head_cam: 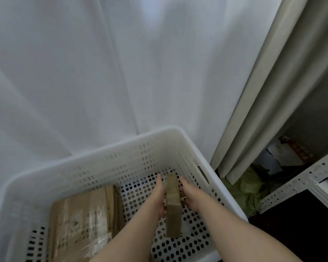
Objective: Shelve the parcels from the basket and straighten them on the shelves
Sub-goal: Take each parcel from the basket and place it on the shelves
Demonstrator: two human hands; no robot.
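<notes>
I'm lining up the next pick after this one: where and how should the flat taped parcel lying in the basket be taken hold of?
Grip the flat taped parcel by its two long edges, coming from above. It lies face up on the basket floor, so only the top and edges are reachable. Its right long edge faces bare floor; the left sits nearer the wall. Both hands now clasp the narrow parcel standing on edge.

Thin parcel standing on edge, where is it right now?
Head view: the thin parcel is inside the white basket, right of centre, between the left hand and right hand, right of the flat parcel.
</notes>
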